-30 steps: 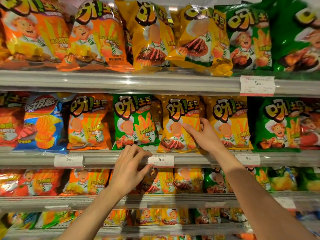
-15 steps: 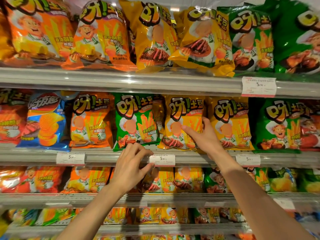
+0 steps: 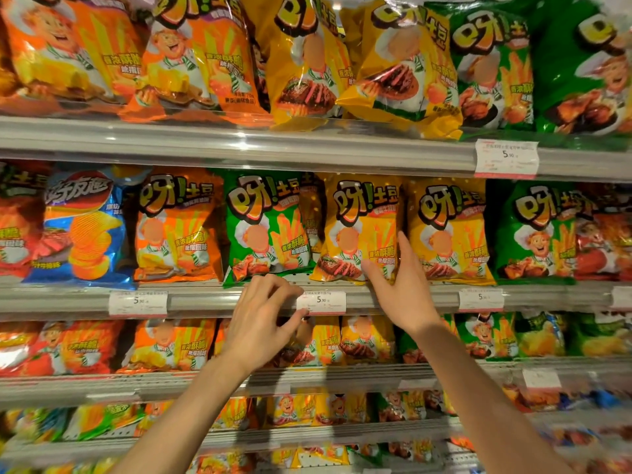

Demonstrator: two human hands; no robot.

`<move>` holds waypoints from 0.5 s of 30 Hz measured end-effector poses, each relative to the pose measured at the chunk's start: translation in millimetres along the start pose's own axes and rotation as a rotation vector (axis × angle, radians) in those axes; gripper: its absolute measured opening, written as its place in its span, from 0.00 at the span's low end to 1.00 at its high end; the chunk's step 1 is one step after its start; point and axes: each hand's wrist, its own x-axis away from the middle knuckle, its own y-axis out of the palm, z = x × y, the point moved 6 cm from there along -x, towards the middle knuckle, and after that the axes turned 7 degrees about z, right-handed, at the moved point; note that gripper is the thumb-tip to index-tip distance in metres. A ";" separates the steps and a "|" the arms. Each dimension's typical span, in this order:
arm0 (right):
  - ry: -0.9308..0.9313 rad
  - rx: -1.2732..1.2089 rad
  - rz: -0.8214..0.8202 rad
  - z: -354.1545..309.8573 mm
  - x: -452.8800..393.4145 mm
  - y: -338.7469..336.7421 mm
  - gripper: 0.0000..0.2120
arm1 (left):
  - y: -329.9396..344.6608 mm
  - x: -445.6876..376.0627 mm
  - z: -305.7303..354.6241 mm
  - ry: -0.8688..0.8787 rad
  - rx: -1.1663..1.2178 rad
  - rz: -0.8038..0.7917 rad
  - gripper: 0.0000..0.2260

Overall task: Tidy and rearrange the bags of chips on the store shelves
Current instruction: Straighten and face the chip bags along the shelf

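A person's two bare arms reach up to a store shelf lined with upright bags of chips. The right hand lies flat and spread against a yellow bag on the middle shelf, gripping nothing. The left hand, fingers loosely curled and empty, hovers beside a price tag, just below a green bag.

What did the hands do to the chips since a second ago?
The right hand slid a little down the yellow bag, its palm now at the bag's bottom right corner, fingers spread flat on it. The left hand stayed curled by the price tag below the green bag. No bag visibly moved, and nothing was picked up or let go.
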 end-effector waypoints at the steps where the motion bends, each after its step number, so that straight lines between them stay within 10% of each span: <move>1: -0.049 0.026 0.019 0.5 11.9 1.3 0.41 | -0.2 2.6 0.8 -0.007 0.018 0.008 0.14; 8: -0.222 0.326 -0.030 34.1 86.4 22.2 0.36 | 7.5 42.4 14.6 -0.103 0.114 0.038 0.19; 15: 0.084 0.267 -0.280 110.4 154.4 28.9 0.43 | 36.5 122.2 34.4 -0.444 0.293 -0.088 0.24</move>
